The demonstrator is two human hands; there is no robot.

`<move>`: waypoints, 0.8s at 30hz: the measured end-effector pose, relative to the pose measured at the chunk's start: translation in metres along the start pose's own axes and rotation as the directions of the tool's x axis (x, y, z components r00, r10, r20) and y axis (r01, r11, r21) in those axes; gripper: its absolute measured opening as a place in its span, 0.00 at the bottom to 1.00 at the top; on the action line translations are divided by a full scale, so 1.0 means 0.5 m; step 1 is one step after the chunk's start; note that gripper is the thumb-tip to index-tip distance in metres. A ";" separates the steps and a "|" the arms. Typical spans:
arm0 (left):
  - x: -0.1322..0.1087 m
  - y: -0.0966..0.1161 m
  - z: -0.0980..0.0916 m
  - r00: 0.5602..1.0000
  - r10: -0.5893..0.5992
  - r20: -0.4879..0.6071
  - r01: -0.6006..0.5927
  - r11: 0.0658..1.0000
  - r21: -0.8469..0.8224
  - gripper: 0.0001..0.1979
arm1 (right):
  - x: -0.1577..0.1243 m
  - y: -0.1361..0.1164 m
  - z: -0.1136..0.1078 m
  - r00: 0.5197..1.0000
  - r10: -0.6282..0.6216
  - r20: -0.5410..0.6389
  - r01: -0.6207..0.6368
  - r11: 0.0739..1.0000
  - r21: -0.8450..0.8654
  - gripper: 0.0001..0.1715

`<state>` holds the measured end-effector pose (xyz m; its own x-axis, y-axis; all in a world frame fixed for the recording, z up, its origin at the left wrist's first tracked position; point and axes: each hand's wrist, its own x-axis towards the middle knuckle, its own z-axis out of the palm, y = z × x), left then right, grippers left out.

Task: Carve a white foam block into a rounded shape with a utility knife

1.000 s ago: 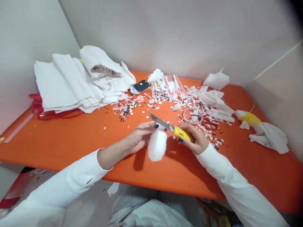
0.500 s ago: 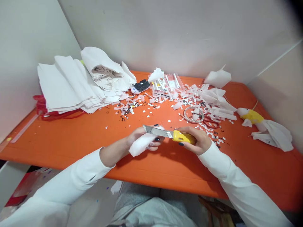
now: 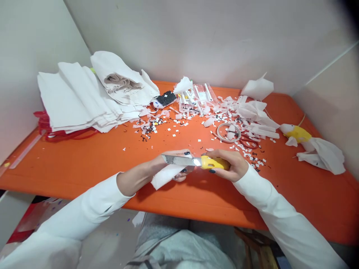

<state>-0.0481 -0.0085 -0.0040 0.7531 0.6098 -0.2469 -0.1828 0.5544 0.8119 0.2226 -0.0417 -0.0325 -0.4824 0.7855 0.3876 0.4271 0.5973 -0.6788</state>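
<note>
My left hand (image 3: 165, 166) is closed around a folded piece of white paper (image 3: 165, 175) just above the near part of the orange table (image 3: 84, 160). My right hand (image 3: 228, 166) grips the yellow handle of a utility knife (image 3: 196, 161). Its extended metal blade points left and lies across the top of the paper, close to my left fingers. Both arms wear white sleeves.
A stack of white paper sheets (image 3: 81, 97) lies at the back left over red cords (image 3: 56, 132). Paper scraps (image 3: 238, 116), a tape ring (image 3: 228, 132), a clear plastic box (image 3: 203, 95) and a white-and-yellow paper figure (image 3: 311, 145) cover the back right.
My left hand turned the white paper from hanging downward to lying sideways. The knife blade swung down from pointing up-left to level across the paper.
</note>
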 end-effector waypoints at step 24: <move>0.052 -0.003 0.026 0.967 -0.175 -0.184 0.170 0.984 -0.045 0.11 | 0.029 -0.020 0.033 0.855 0.444 -0.267 -0.279 0.829 0.485 0.19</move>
<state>-0.0201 -0.0006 -0.0048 0.6441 0.5969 -0.4783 -0.0802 0.6746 0.7338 0.1987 -0.0387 -0.0306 -0.0190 0.9803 0.1967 0.1173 0.1976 -0.9732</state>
